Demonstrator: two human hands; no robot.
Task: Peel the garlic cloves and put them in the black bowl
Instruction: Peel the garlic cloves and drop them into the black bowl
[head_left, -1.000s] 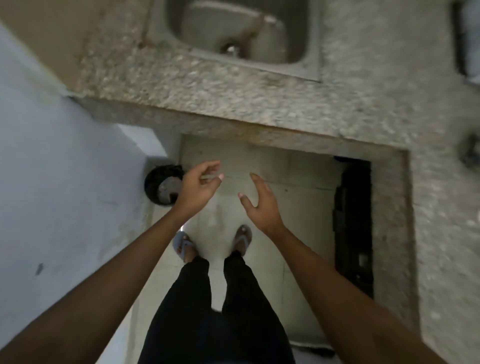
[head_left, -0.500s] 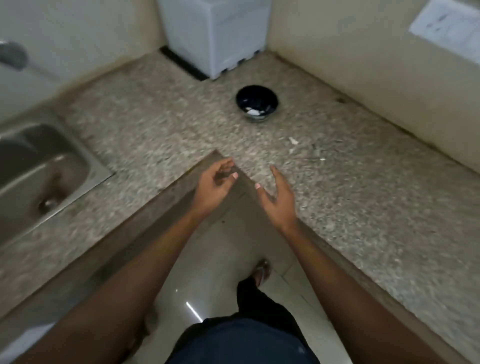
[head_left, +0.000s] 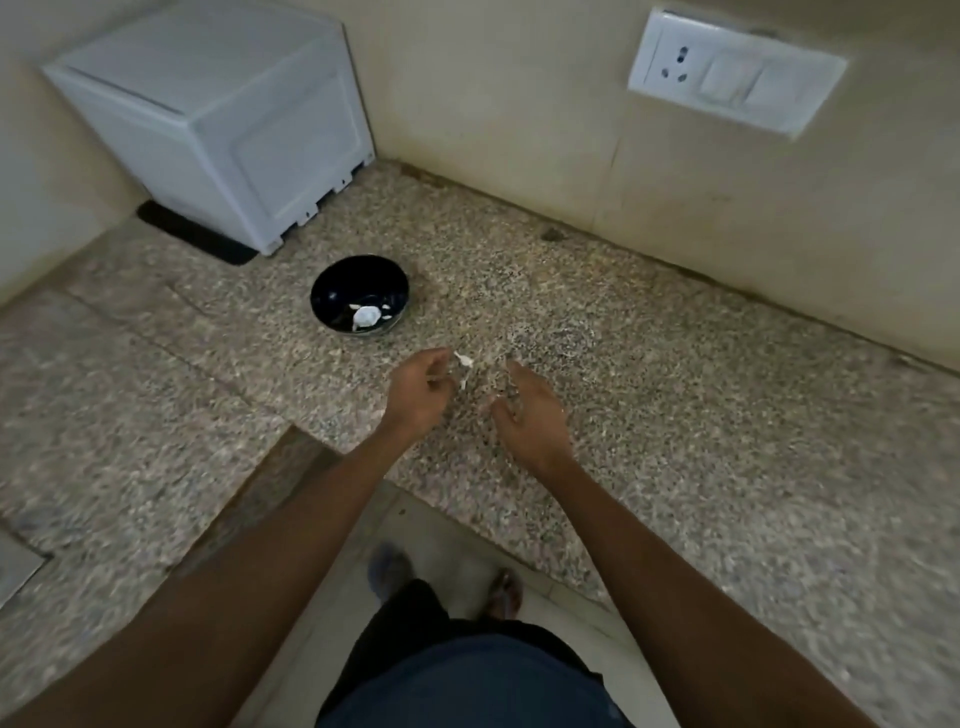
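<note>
Currently we have both hands over the speckled surface (head_left: 675, 415), just in front of the black bowl (head_left: 332, 291). Left hand (head_left: 418, 389) fingers curl, pinching a thin white scrap of garlic skin (head_left: 464, 359). Right hand (head_left: 530, 415) fingers loosely spread, holding nothing. Peeled garlic cloves (head_left: 367, 315) sit in the bowl.

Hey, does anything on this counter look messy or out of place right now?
Only small things. White papery scraps, probably garlic skin, lie loose on the granite counter by the left hand, outside the black bowl. Blur hides whether the fingers touch them. The right hand holds nothing.
</note>
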